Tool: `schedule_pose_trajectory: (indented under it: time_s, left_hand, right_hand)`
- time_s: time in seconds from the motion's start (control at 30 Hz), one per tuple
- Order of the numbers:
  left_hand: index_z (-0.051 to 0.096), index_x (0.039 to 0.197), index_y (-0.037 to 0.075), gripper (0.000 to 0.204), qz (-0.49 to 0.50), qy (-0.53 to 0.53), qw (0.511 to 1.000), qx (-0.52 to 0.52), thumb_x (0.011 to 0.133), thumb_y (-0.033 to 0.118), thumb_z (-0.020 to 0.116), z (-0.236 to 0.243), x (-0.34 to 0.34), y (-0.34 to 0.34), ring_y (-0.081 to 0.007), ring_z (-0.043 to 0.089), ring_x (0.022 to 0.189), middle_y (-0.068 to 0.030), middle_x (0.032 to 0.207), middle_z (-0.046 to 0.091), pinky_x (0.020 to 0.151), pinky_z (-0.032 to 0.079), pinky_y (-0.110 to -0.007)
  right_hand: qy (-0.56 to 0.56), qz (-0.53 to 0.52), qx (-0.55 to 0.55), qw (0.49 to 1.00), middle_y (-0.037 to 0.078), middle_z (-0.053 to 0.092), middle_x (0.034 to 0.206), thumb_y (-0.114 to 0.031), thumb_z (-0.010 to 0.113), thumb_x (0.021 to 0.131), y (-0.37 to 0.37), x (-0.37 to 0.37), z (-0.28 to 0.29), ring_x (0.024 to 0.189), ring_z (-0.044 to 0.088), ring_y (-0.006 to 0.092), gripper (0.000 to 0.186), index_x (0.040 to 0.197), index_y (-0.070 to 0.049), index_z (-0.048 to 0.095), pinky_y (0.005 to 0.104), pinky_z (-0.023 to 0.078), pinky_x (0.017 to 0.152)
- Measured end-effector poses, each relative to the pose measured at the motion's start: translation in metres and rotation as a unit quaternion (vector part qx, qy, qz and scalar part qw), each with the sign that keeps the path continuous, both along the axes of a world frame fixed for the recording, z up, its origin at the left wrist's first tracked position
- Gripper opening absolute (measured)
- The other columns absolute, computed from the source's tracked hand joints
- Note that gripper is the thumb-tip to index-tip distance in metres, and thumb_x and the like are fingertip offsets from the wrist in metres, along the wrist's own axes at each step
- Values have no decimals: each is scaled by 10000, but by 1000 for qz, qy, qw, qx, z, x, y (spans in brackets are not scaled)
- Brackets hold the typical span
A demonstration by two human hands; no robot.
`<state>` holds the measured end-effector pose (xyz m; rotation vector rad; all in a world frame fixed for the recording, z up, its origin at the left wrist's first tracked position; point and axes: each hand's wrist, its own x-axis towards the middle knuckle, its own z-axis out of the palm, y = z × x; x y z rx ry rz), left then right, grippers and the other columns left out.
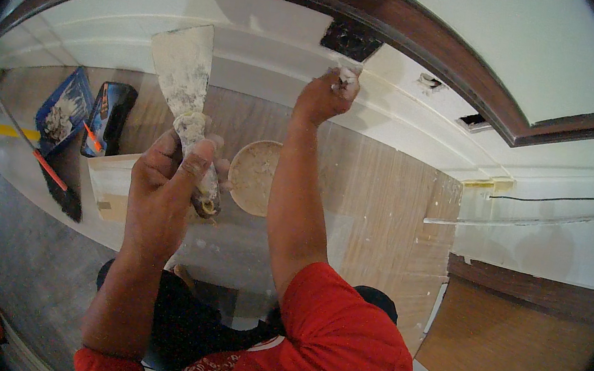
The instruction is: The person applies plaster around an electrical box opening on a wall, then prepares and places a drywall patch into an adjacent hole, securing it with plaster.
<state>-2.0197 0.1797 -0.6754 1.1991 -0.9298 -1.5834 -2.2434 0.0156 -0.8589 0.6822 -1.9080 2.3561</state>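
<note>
My left hand (164,179) is closed around the handle of a wide putty knife (183,68), held blade up and caked with pale filler. My right hand (322,100) reaches to the white wall, just below a black square wall box (350,41). Its fingers are curled round something whitish at their tips, too small and smeared to name. Between my arms a round tub (234,161) of beige filler stands on the floor, its right side partly covered by my right forearm.
At the left lie a blue dustpan (83,101) with debris, a black case (110,119) and a dark-bristled brush (63,190). Two holes (429,82) open in the wall at right, under dark wood trim (429,33). A brown panel (519,346) stands at lower right.
</note>
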Motion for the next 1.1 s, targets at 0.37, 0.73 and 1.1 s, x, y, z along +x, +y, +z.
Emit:
schedule_pose_trajectory:
  time_s: [0.37, 0.73, 1.1]
  left_hand:
    - [610, 1108, 5, 229, -10, -7, 1000, -8, 975, 192, 615, 1, 4, 1, -76, 622, 742, -40, 864, 678, 660, 490, -226]
    - [606, 1125, -2, 245, -9, 2, 1000, 2, 975, 191, 617, 1, 1, 3, -78, 611, 749, -32, 877, 671, 671, 492, -237]
    - [561, 1216, 35, 287, -50, -18, 998, 15, 985, 204, 595, -7, 7, 1, -166, 660, 861, -74, 1053, 657, 713, 605, -353]
  right_hand:
    - [9, 21, 12, 1000, 124, 618, 1032, -33, 561, 910, 6, 23, 21, 933, 610, 244, 137, 1047, -18, 566, 348, 508, 784]
    - [-47, 35, -76, 995, 158, 614, 1132, -59, 572, 906, 3, 17, 15, 1030, 601, 253, 176, 1069, 5, 554, 352, 500, 880]
    - [-55, 24, -9, 998, 163, 594, 1231, -78, 572, 899, 2, 11, 9, 1076, 584, 261, 253, 1137, 2, 544, 350, 479, 888]
